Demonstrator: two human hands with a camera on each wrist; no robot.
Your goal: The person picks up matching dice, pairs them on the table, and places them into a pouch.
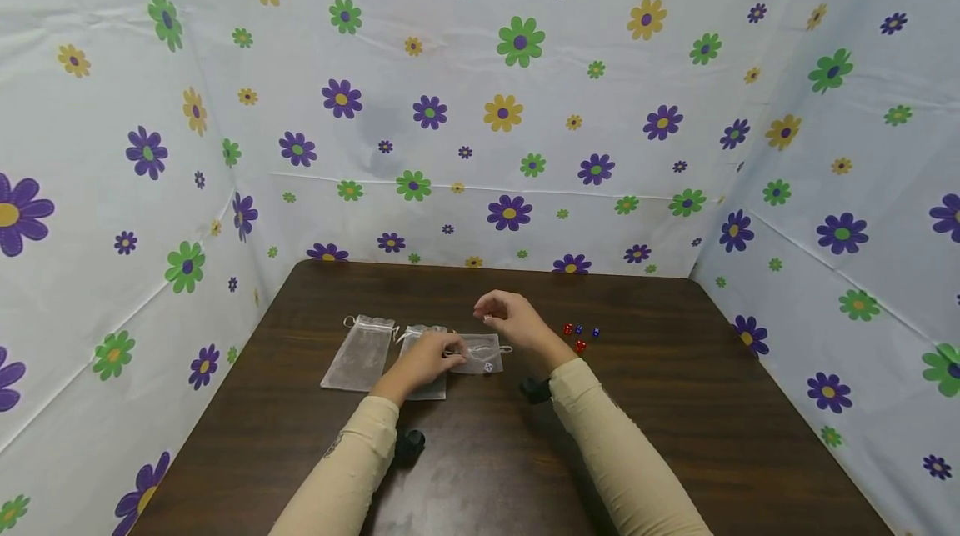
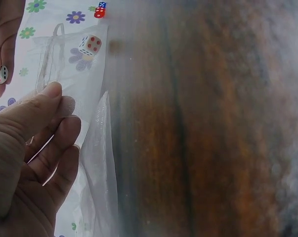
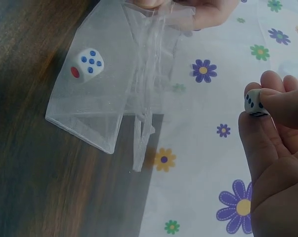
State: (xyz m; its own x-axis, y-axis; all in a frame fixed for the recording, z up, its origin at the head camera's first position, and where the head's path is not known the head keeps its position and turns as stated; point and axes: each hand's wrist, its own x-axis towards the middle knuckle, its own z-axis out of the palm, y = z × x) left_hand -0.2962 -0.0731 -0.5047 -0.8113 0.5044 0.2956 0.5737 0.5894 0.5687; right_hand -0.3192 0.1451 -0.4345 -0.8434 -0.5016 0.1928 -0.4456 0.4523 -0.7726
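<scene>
My left hand (image 1: 427,359) pinches the edge of a small white organza drawstring bag (image 1: 480,344) between thumb and fingers. Through the sheer mesh in the right wrist view, a white die (image 3: 91,64) with blue and red pips shows inside this bag. My right hand (image 1: 517,323) is raised to the right of the bag's far side, apart from it. Between its thumb and fingertips it pinches another white die (image 3: 254,102), also seen as a white die (image 2: 0,75) in the left wrist view. The drawstring loop (image 3: 141,143) hangs from the bag.
Two more organza bags lie on the brown table (image 1: 480,453): one flat at the left (image 1: 358,361), another partly under my left hand (image 1: 431,390). Red dice (image 1: 581,346) and blue dice (image 1: 596,332) sit right of my right hand. A flowered cloth (image 1: 450,219) stands behind the table.
</scene>
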